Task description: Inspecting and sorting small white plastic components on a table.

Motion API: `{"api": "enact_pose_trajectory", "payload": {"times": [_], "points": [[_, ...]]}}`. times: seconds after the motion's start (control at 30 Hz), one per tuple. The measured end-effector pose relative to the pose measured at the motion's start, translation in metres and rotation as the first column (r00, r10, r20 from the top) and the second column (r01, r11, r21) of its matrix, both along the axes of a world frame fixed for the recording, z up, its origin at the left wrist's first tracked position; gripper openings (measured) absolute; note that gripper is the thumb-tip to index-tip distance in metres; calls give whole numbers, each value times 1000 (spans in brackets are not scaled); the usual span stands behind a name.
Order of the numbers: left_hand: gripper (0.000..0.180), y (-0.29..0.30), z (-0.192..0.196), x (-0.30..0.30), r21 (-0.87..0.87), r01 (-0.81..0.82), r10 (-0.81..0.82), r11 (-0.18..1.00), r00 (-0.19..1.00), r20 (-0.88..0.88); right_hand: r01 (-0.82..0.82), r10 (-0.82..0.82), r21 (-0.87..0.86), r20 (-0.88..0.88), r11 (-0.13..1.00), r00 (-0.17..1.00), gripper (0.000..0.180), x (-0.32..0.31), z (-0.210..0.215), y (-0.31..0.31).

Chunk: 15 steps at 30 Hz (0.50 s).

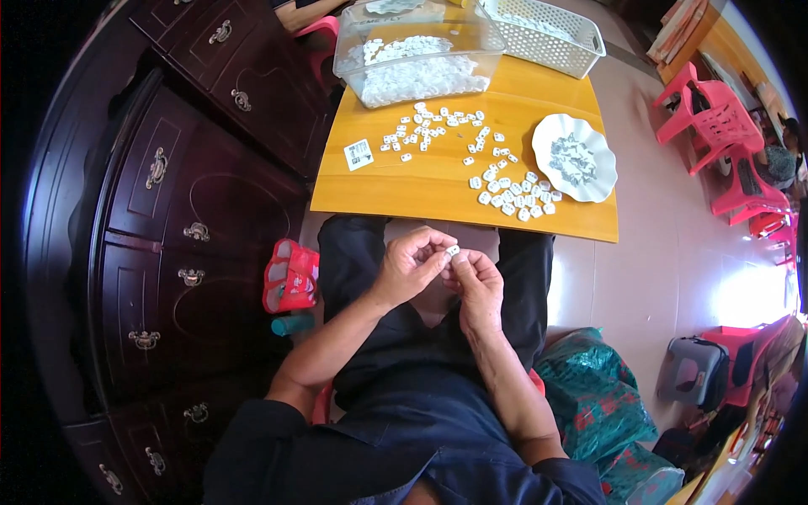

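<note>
Both hands meet over the lap, just below the near edge of the low yellow wooden table (396, 198). Left hand (410, 268) and right hand (476, 284) are pressed together at the fingertips, pinching 1 small white plastic piece (453, 250) between them; holding it close to the body appears to give a steady grip on so small a part.

On the table, 2 loose groups of similar white pieces lie scattered: 1 near the centre (433, 130) and 1 toward the near right (509, 189), within easy reach. Beside the second group stands a white scalloped plate (599, 181) carrying small grey metal bits. Farther back sit a clear plastic tub (349, 59) filled with white pieces and a white perforated plastic basket (581, 55). A small white printed card (358, 154) lies at the table's left.
</note>
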<state>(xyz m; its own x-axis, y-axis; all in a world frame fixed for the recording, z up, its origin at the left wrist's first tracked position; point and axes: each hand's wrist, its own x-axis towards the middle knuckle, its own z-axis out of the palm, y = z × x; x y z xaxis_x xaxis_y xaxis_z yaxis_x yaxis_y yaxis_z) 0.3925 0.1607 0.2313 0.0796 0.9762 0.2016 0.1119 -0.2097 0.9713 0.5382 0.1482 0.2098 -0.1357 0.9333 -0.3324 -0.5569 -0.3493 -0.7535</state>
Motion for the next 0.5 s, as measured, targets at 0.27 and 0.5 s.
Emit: {"api": "enact_pose_trajectory", "payload": {"times": [0.27,0.5], "points": [[15,1,-8,-2,-150,52,-26,987,986,166,24,-25,-3,-32,1000,999,12,-2,5,1],[13,0,-7,3,-96,-32,48,995,984,173,37,-36,13,-75,999,997,11,-5,5,0]]}}
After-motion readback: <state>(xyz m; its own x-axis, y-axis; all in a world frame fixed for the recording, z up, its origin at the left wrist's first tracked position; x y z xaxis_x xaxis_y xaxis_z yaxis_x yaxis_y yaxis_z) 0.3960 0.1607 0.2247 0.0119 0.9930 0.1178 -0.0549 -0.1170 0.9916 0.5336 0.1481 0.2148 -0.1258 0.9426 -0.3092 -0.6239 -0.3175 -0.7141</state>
